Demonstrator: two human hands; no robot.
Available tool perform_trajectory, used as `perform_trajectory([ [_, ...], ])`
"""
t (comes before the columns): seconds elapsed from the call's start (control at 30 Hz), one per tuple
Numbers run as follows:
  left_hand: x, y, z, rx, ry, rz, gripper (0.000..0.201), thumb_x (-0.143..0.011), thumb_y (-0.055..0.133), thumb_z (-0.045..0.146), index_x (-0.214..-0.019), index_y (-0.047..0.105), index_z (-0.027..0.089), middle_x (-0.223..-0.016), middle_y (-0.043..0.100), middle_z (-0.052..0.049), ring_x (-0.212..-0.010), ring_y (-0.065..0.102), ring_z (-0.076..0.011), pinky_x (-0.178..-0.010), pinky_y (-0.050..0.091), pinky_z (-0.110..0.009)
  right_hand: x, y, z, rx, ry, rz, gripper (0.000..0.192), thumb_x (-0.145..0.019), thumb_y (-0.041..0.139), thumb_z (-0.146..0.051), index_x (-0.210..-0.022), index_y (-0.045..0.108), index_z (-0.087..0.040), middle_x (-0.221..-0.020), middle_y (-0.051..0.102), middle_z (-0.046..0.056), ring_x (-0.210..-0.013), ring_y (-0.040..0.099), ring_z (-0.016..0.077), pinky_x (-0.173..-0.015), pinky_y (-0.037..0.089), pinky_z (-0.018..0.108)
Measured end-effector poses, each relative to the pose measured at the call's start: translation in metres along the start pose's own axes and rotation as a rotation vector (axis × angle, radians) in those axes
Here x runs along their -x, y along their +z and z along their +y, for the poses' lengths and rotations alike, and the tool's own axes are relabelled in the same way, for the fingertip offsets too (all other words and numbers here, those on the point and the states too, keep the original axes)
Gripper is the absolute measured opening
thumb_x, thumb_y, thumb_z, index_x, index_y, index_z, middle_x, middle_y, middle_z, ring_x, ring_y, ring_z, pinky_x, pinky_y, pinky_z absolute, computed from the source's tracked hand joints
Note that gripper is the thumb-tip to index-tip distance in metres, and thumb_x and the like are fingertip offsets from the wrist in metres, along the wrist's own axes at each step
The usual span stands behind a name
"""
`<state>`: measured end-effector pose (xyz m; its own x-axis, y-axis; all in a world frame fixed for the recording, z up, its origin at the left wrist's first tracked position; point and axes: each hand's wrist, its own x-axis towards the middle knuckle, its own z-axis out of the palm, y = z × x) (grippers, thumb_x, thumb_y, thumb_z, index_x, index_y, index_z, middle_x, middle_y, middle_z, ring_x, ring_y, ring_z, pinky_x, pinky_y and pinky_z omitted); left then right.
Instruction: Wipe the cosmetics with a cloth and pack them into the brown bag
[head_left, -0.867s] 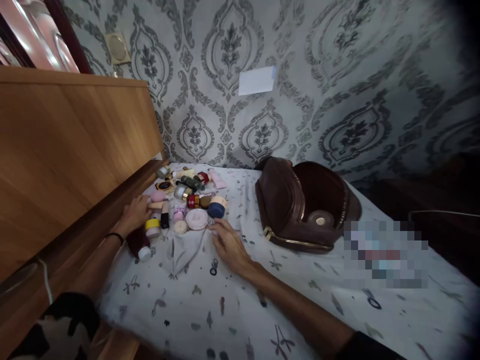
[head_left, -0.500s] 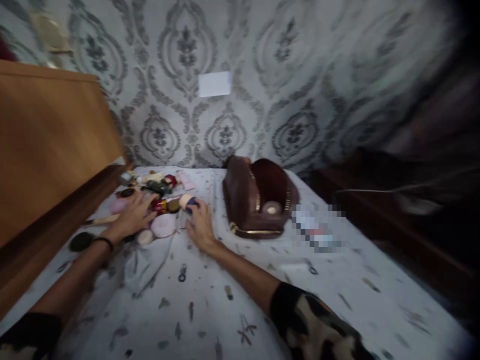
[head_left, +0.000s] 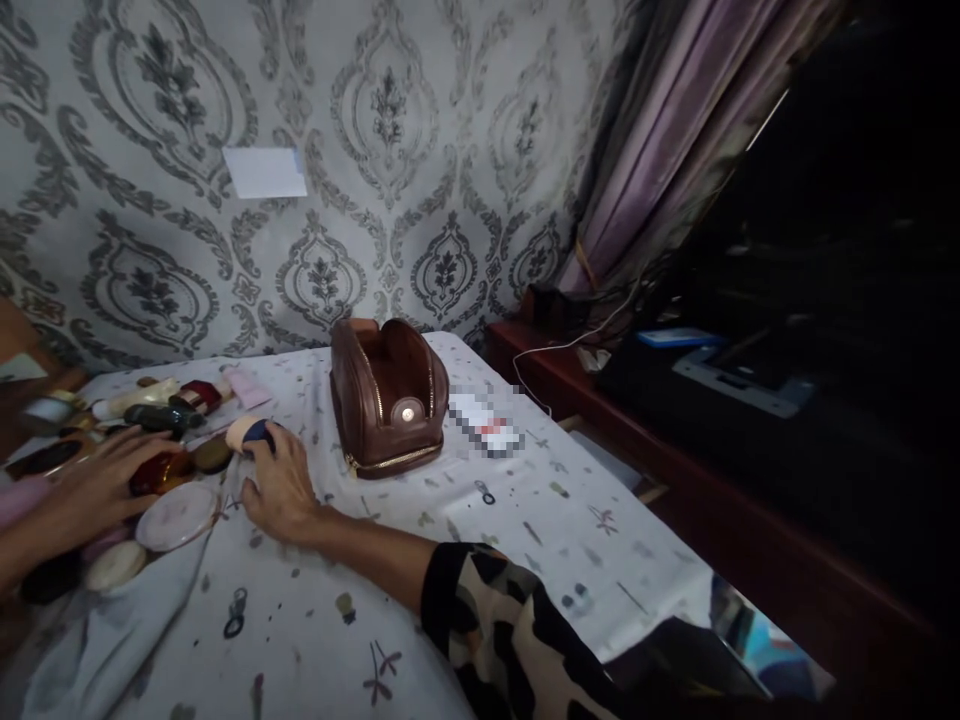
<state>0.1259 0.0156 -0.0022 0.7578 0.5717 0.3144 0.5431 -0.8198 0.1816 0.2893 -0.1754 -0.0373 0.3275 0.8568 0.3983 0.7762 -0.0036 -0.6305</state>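
The bed [head_left: 465,520], under its white printed sheet, fills the middle of the room, with patterned wallpaper at its far edge and a dark wooden rail [head_left: 675,470] along its right edge. From the near middle across to that rail the sheet lies bare, so there is plenty of open room on that side.

A brown zip-around toiletry bag [head_left: 386,395] stands upright in the middle, its mouth gaping toward the near side, well apart from both hands. Left of it, a crowd of small cosmetics covers the sheet out to the left edge.

The right hand [head_left: 281,490] lies knuckles-up just right of that crowd, fingers curled over a small round jar with a dark blue lid [head_left: 251,433]. The jar lies tipped on its side, its axis running left to right and the blue lid toward the bag.

The left hand [head_left: 101,480] rests flat, fingers spread and slack, across the pots, covering a red-brown jar [head_left: 161,472] without gripping it. Just near of it lies a flat pale pink compact [head_left: 178,515].
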Motion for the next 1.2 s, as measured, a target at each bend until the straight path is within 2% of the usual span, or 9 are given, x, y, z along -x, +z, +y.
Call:
perform_trajectory([
  [0.1, -0.001, 0.005, -0.013, 0.032, 0.048, -0.125, 0.059, -0.061, 0.052, 0.067, -0.101, 0.066, 0.027, -0.119, 0.069, -0.009, -0.129, 0.047, -0.0366, -0.105, 0.038, -0.051, -0.002, 0.001, 0.002, -0.054, 0.078, -0.015, 0.054, -0.083, 0.058, -0.020, -0.135, 0.044, -0.015, -0.149, 0.032, 0.017, -0.139, 0.033, 0.0290, -0.114, 0.031, 0.044],
  [0.23, 0.006, 0.007, -0.024, 0.075, 0.015, -0.118, 0.059, -0.068, 0.050, 0.074, -0.105, 0.064, 0.030, -0.124, 0.067, -0.004, -0.138, 0.039, -0.0333, -0.106, 0.037, -0.051, -0.003, 0.001, 0.005, -0.121, 0.128, -0.041, 0.057, -0.083, 0.056, -0.018, -0.138, 0.040, -0.015, -0.145, 0.036, 0.017, -0.136, 0.038, 0.0283, -0.113, 0.034, 0.043],
  [0.33, 0.017, -0.004, -0.018, 0.185, -0.033, -0.113, 0.058, -0.073, 0.047, 0.071, -0.107, 0.065, 0.028, -0.136, 0.060, -0.004, -0.137, 0.043, -0.0298, -0.112, 0.032, -0.048, -0.002, 0.001, 0.007, -0.169, 0.124, -0.037, 0.056, -0.082, 0.054, -0.015, -0.137, 0.040, -0.016, -0.143, 0.038, 0.016, -0.136, 0.039, 0.0271, -0.113, 0.033, 0.043],
  [0.43, 0.024, -0.016, -0.004, 0.276, -0.129, -0.091, 0.059, -0.071, 0.043, 0.072, -0.091, 0.067, 0.021, -0.134, 0.061, -0.010, -0.131, 0.048, -0.0297, -0.113, 0.032, -0.044, -0.003, 0.003, 0.009, -0.201, 0.112, -0.017, 0.056, -0.080, 0.053, -0.012, -0.135, 0.040, -0.016, -0.139, 0.042, 0.015, -0.134, 0.040, 0.0251, -0.114, 0.033, 0.043],
  [0.63, 0.026, -0.015, 0.008, 0.357, -0.114, 0.025, 0.039, -0.070, 0.050, 0.054, -0.084, 0.068, 0.022, -0.115, 0.072, -0.009, -0.114, 0.060, -0.0285, -0.105, 0.043, -0.044, -0.003, 0.004, 0.014, -0.126, 0.079, -0.018, 0.060, -0.080, 0.053, -0.013, -0.139, 0.038, -0.013, -0.138, 0.046, 0.016, -0.130, 0.043, 0.0243, -0.113, 0.034, 0.041],
  [0.83, 0.030, -0.009, 0.004, 0.444, -0.144, 0.185, 0.033, -0.069, 0.053, 0.043, -0.087, 0.069, 0.021, -0.100, 0.075, -0.008, -0.096, 0.067, -0.0296, -0.092, 0.051, -0.044, 0.013, -0.015, 0.034, 0.137, 0.085, -0.106, 0.060, -0.084, 0.052, -0.017, -0.141, 0.038, -0.006, -0.143, 0.045, 0.022, -0.135, 0.040, 0.0288, -0.114, 0.030, 0.047],
  [0.9, 0.033, -0.011, -0.002, 0.529, -0.214, 0.340, 0.031, -0.071, 0.053, 0.039, -0.089, 0.068, 0.019, -0.100, 0.074, -0.009, -0.097, 0.067, -0.0288, -0.086, 0.054, -0.040, 0.018, -0.019, 0.042, 0.191, 0.076, -0.134, 0.059, -0.087, 0.049, -0.019, -0.142, 0.038, -0.002, -0.146, 0.042, 0.024, -0.138, 0.037, 0.0300, -0.116, 0.029, 0.045],
  [1.0, 0.037, -0.015, -0.017, 0.533, -0.270, 0.439, 0.028, -0.075, 0.050, 0.037, -0.088, 0.066, 0.018, -0.096, 0.073, -0.009, -0.094, 0.068, -0.0260, -0.081, 0.055, -0.037, 0.021, -0.020, 0.048, 0.255, 0.051, -0.145, 0.058, -0.089, 0.047, -0.023, -0.142, 0.040, -0.001, -0.148, 0.039, 0.026, -0.141, 0.033, 0.0334, -0.117, 0.028, 0.047],
  [1.2, 0.044, -0.013, -0.046, 0.451, -0.331, 0.470, 0.024, -0.074, 0.050, 0.032, -0.085, 0.066, 0.017, -0.089, 0.073, -0.009, -0.084, 0.068, -0.0246, -0.075, 0.054, -0.037, 0.024, -0.012, 0.054, 0.302, 0.002, -0.090, 0.055, -0.090, 0.045, -0.027, -0.140, 0.044, -0.005, -0.145, 0.044, 0.023, -0.139, 0.038, 0.0337, -0.115, 0.033, 0.047],
])
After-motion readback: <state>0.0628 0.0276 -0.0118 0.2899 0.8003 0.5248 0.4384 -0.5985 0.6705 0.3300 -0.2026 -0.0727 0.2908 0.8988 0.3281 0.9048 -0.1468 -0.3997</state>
